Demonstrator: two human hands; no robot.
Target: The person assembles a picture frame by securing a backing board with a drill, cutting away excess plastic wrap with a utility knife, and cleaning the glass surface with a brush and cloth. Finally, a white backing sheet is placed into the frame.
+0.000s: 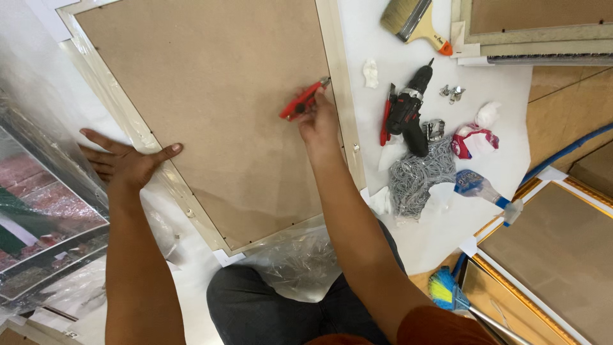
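Head view, right hand (317, 119) gripping red pliers (302, 102), left hand (128, 163) spread flat on frame (131, 121)

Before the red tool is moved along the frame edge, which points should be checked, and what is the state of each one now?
1. Right hand grips the red tool firmly: ok.
2. Tool tip sits at the seam between the brown backing board and the pale frame: ok.
3. Left hand lies flat on the frame's left edge, holding it steady: ok.
4. Left hand is far from the tool tip: ok.
5. Tool's tip condition: cannot tell, too small.
6. Cordless drill and wire bundle lie apart from the frame: ok.
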